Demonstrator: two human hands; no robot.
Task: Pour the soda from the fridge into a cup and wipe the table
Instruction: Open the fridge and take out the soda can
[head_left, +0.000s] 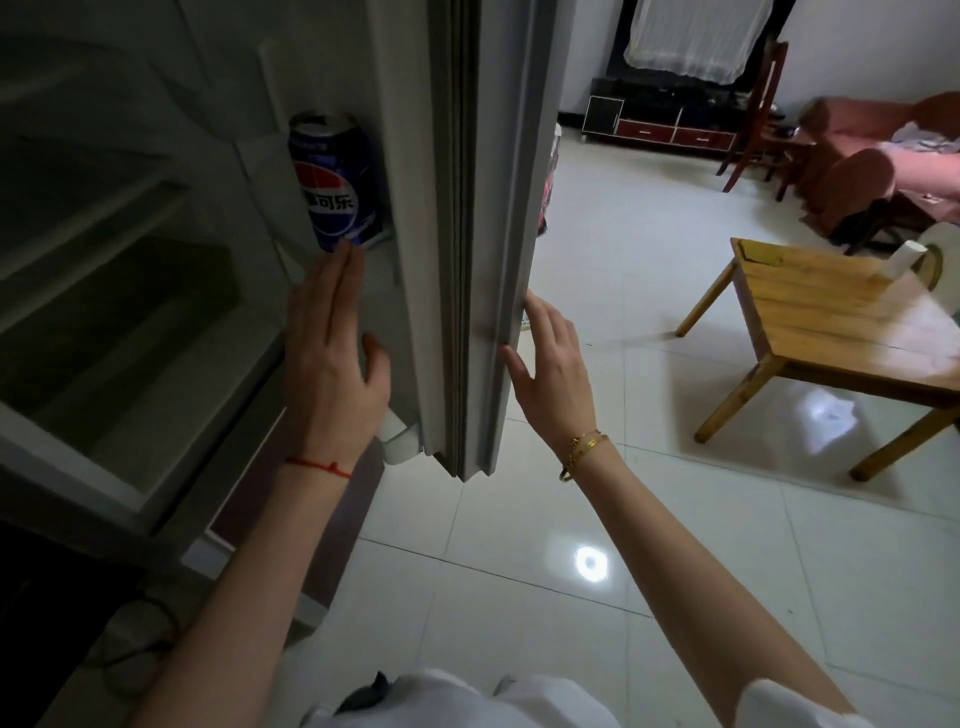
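Note:
A blue soda can (332, 179) stands upright on the inner shelf of the open fridge door (483, 218). My left hand (332, 353) reaches up inside the door with flat, straight fingers, its fingertips just below the can's base. My right hand (553, 364) rests against the door's outer edge, fingers spread, holding nothing. A white cup (906, 260) stands on the low wooden table (831, 317) at the right.
The dark fridge interior (119, 291) with glass shelves fills the left. Glossy white floor tiles (597, 519) stretch ahead. A wooden chair (761, 114), a pink sofa (883, 156) and a dark TV cabinet (665, 124) stand at the far right.

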